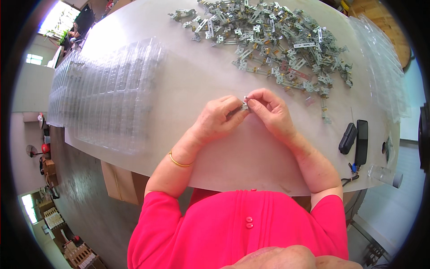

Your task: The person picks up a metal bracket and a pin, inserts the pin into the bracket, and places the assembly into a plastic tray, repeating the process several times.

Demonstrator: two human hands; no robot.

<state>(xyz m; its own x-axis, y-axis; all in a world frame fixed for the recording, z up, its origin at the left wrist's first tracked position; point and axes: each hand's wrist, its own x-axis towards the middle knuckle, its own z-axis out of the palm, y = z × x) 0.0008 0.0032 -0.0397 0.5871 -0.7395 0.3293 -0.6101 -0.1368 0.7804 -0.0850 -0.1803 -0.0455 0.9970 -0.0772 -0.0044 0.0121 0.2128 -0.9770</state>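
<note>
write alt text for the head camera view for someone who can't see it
A person's left hand and right hand hold a small metal part over a pale table. A heap of metal brackets lies beyond, with clear plastic trays to the left.

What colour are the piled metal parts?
Metal parts: mostly silver-grey, some brass-coloured pieces; seen best in the head view.

Head-worn fisheye view looking down from close above the table point(197, 76), left hand point(216, 117) and right hand point(276, 117) near frame centre.
</note>
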